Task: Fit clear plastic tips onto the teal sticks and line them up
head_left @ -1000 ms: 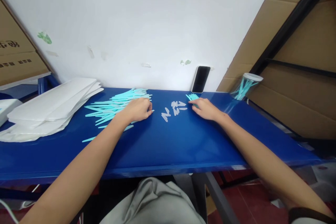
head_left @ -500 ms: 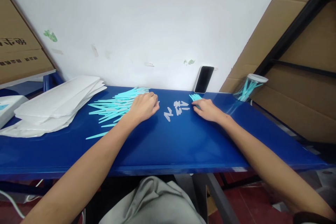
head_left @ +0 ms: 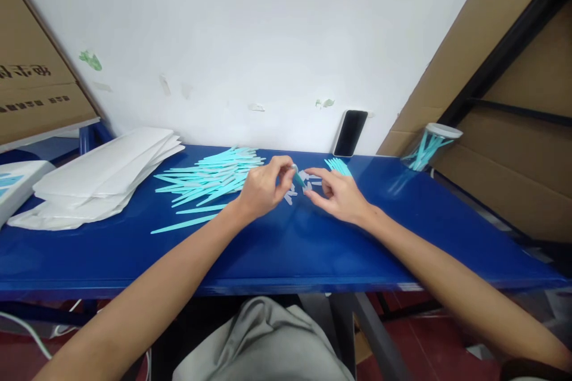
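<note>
My left hand (head_left: pixel 264 189) is raised a little above the blue table (head_left: pixel 277 250), pinching one turquoise stick (head_left: pixel 298 178) near its tip. My right hand (head_left: pixel 338 194) hovers close beside it, fingers spread and curled over the small pale caps (head_left: pixel 308 186) lying on the table. To the left, a heap of turquoise sticks (head_left: pixel 210 178) is spread out. A short row of turquoise sticks (head_left: pixel 338 165) lies behind my right hand.
A stack of white bags (head_left: pixel 98 181) lies at the left. A black phone (head_left: pixel 351 133) leans on the white wall. A clear jar (head_left: pixel 426 147) with turquoise sticks stands at the right by cardboard boxes (head_left: pixel 513 101). A white box (head_left: pixel 13 181) sits far left.
My left hand left the stick heap, lifted and came right with one stick pinched. My right hand left the short row of sticks and moved left to the pale caps.
</note>
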Demonstrator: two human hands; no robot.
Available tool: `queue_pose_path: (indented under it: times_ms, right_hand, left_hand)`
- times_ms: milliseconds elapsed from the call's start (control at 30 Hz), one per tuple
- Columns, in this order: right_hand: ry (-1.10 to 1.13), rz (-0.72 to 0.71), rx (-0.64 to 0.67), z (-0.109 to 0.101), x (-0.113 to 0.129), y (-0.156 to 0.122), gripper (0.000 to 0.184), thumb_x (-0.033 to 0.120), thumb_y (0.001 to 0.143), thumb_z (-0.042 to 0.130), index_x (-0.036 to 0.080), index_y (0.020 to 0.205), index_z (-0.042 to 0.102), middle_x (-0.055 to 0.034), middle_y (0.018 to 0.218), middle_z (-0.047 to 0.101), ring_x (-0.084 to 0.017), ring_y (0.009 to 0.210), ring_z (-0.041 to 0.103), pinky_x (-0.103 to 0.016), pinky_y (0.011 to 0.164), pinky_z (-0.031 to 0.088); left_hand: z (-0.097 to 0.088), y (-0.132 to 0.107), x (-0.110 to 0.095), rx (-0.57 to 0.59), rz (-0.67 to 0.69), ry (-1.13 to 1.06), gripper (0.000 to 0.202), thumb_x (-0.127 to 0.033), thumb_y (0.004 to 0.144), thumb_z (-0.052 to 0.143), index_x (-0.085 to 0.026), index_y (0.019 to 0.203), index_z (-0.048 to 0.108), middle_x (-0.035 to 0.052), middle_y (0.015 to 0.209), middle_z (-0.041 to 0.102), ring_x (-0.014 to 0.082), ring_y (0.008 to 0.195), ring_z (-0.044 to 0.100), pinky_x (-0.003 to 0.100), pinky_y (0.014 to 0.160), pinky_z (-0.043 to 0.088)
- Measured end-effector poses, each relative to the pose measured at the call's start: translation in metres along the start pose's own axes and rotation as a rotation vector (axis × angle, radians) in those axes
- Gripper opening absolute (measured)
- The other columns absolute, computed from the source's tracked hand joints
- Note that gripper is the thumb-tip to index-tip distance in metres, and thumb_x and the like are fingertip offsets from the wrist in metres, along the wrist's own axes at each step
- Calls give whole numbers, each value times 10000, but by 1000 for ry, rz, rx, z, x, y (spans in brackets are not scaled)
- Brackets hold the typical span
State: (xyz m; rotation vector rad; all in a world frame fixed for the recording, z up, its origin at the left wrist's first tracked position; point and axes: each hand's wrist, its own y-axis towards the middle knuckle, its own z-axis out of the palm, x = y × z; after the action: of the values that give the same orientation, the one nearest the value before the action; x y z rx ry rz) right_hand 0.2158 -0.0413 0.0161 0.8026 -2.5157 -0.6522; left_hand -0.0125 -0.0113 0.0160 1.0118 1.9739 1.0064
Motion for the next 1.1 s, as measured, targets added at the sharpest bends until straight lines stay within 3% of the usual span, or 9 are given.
queue_pose_path:
  times_ms: [200, 367, 500, 667, 767, 900, 967, 1100]
  right_hand:
    - [-13, -193, -19, 3, 1, -1, 313, 345, 1068, 415, 201, 914, 646, -84, 844, 652, -209, 758, 575, -332, 717, 444]
    - [49, -140, 10, -1, 0, 0, 262, 336, 1083, 367, 215, 973, 572, -79, 886, 644, -211, 775, 585, -324, 741, 455]
    - [-26, -21, 120, -5, -13, 3, 288, 376, 1101, 328, 216, 1125, 566, -61, 885, 691, -213, 744, 616, -307, 696, 423]
    - [-155, -39, 135, -13, -29, 8, 344, 376, 1099, 301, 196, 1119, 593, -94, 939, 724, -225, 783, 639, -306, 696, 414]
    - [-248, -31, 110, -18, -39, 7, 387, 382, 1098, 290, 182, 1136, 619, -114, 962, 735, -242, 819, 657, -318, 730, 427]
    - [-435, 205, 19, -23, -65, 5, 414, 369, 1091, 311, 170, 1219, 650, -137, 982, 747, -286, 854, 677, -341, 714, 428]
    - [-462, 286, 4, -24, -78, 5, 417, 305, 1077, 327, 153, 1288, 653, -162, 1082, 740, -307, 949, 685, -352, 745, 449]
    - [-487, 352, 94, -23, -94, 5, 436, 183, 1017, 383, 129, 1299, 710, -180, 1151, 708, -305, 1015, 684, -364, 840, 479]
  left_hand:
    - [13, -3, -14, 145, -305, -451, 198, -423, 1060, 453, -227, 1045, 472, -11, 800, 633, 106, 574, 631, 225, 539, 489]
    - [6, 1, 2, 100, -236, -230, 217, -363, 1026, 446, -216, 872, 488, -9, 729, 544, 138, 631, 516, 291, 629, 445]
    - [2, 1, 14, 195, -166, -114, 273, -332, 1039, 397, -215, 803, 469, 14, 742, 532, 164, 675, 499, 330, 680, 416]
    - [14, 1, 9, 230, -155, -116, 299, -312, 1063, 335, -223, 791, 423, 26, 765, 539, 176, 713, 520, 334, 703, 418]
    - [17, 3, 10, 159, -185, -129, 304, -316, 1069, 319, -228, 787, 389, 26, 753, 525, 180, 703, 507, 334, 690, 416]
    - [7, 7, 30, 0, -338, -6, 334, -314, 1069, 302, -228, 755, 375, 24, 716, 513, 183, 686, 492, 334, 691, 418]
    - [1, 7, 38, 79, -341, 118, 330, -320, 1058, 341, -213, 770, 463, 40, 757, 569, 190, 720, 530, 335, 715, 420]
    - [3, 2, 39, 497, -311, 314, 322, -365, 1043, 423, -190, 967, 683, 82, 951, 707, 231, 868, 644, 322, 720, 429]
